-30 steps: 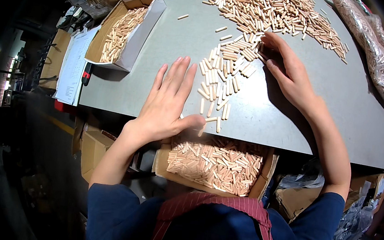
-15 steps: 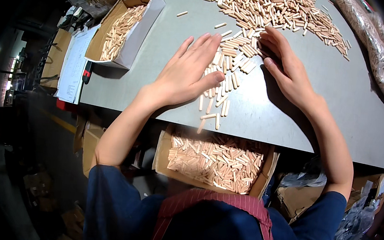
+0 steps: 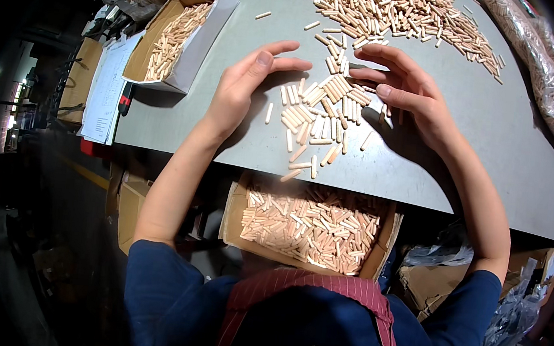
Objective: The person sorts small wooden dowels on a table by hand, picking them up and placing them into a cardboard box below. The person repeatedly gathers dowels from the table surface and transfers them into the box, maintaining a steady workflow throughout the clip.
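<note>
Short wooden dowels (image 3: 324, 126) lie loose across the middle of the grey table, some in small parallel rows. My left hand (image 3: 247, 81) is left of them, fingers apart and curved toward the right, holding nothing. Opposite it, my right hand (image 3: 406, 85) arches over the right side of the dowels, its fingers bent but apart. A few dowels lie under and beside its fingertips. Beyond both hands spreads a big heap of dowels (image 3: 383, 11). Below the near table edge a cardboard box (image 3: 235, 212) holds many more dowels.
A white-sided box (image 3: 202, 51) with dowels stands at the far left, next to paper sheets (image 3: 107, 92) and a red and black tool (image 3: 125, 104). Clear plastic bags (image 3: 536, 70) line the right edge. Cardboard and plastic wrap (image 3: 436, 272) lie below, right.
My left hand has come off the dowels and moved left, its fingers curling. My right hand has shifted slightly left and nearer. The dowels between them are more spread out, nearer the front edge.
</note>
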Demonstrator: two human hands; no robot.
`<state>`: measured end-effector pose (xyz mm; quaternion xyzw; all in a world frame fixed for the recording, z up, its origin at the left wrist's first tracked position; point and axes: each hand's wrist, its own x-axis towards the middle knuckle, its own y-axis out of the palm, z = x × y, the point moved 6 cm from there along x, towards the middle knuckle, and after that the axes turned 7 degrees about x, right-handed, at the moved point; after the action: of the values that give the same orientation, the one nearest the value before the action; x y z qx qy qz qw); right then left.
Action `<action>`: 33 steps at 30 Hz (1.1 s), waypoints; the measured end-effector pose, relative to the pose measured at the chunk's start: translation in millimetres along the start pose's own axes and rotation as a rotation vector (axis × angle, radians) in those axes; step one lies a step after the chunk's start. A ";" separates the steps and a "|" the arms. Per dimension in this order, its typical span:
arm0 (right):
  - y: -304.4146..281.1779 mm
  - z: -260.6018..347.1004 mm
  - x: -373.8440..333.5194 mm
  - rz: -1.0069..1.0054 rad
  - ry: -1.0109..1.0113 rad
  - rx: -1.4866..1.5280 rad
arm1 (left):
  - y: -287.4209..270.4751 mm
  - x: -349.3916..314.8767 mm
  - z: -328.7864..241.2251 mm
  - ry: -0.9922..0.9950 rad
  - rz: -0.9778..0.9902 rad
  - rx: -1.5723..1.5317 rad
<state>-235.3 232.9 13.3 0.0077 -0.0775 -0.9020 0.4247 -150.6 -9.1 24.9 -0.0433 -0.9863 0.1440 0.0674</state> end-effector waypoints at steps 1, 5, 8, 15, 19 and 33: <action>-0.1 0.3 0.3 -0.002 0.001 -0.008 | -1.2 0.8 0.5 0.001 -0.016 -0.002; 2.7 -4.5 2.5 0.066 0.001 0.004 | -2.7 3.5 0.7 0.033 -0.020 0.055; 21.0 -6.8 -4.1 0.103 0.114 0.290 | -3.7 4.2 3.3 0.026 -0.033 0.044; 21.1 2.6 -3.4 0.037 -0.003 0.388 | -2.4 3.7 1.9 0.004 -0.041 0.002; -34.9 -4.3 9.4 -0.191 -0.084 0.200 | 7.0 0.9 -1.2 -0.011 0.015 -0.053; -28.9 -6.5 14.0 -0.128 -0.030 0.066 | 14.8 -3.7 2.9 0.009 0.156 -0.028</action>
<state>-265.8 239.4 3.3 0.0131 -0.1129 -0.9243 0.3644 -146.4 3.8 17.4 -0.1215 -0.9816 0.1349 0.0596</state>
